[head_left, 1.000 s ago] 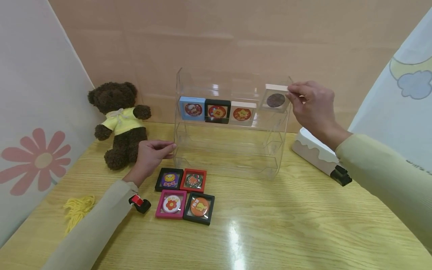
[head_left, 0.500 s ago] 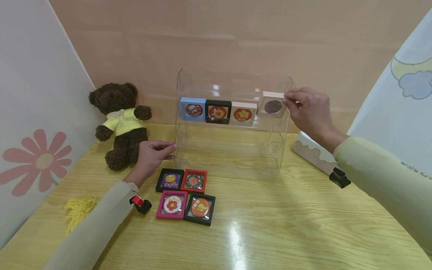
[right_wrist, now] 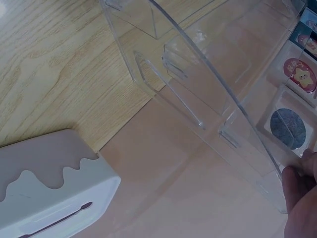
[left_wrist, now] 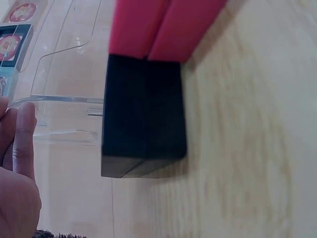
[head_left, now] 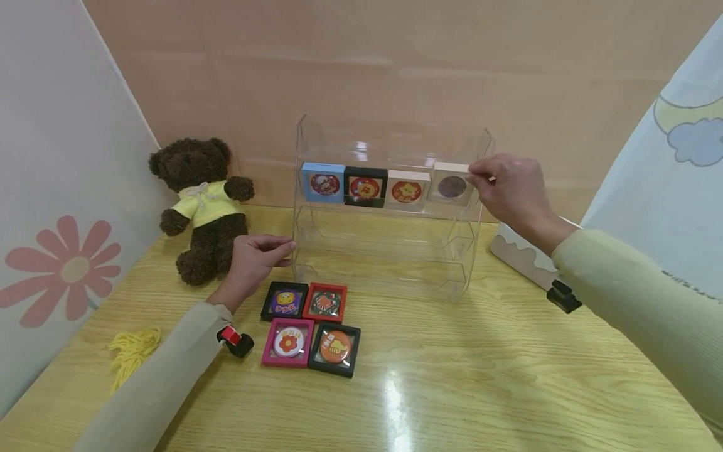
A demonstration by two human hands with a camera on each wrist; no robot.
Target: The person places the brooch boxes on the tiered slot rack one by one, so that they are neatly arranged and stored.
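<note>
My right hand (head_left: pixel 511 188) pinches the right edge of a white display frame (head_left: pixel 452 186) holding a dark round disc. That frame stands at the right end of the top tier of a clear acrylic display rack (head_left: pixel 470 251), beside a white frame with a star badge (head_left: pixel 407 190), a black one (head_left: pixel 365 187) and a blue one (head_left: pixel 323 182). The right wrist view shows my fingertips at the corner of the disc's frame (right_wrist: pixel 270 126). Lower down, my left hand (head_left: pixel 251 267) pinches the rack's left side edge between thumb and fingers.
Several badge frames lie before the rack: black (head_left: pixel 284 301), red (head_left: pixel 324 303), pink (head_left: pixel 287 342) and black (head_left: pixel 334 349). A brown teddy bear (head_left: pixel 206 207) sits at left, above yellow yarn (head_left: pixel 134 351). A white and beige box (head_left: pixel 519 251) stands at right.
My right hand has brought the white frame with the dark disc down and left, onto the top tier beside the star badge's frame. My left hand has stayed at the rack's edge.
</note>
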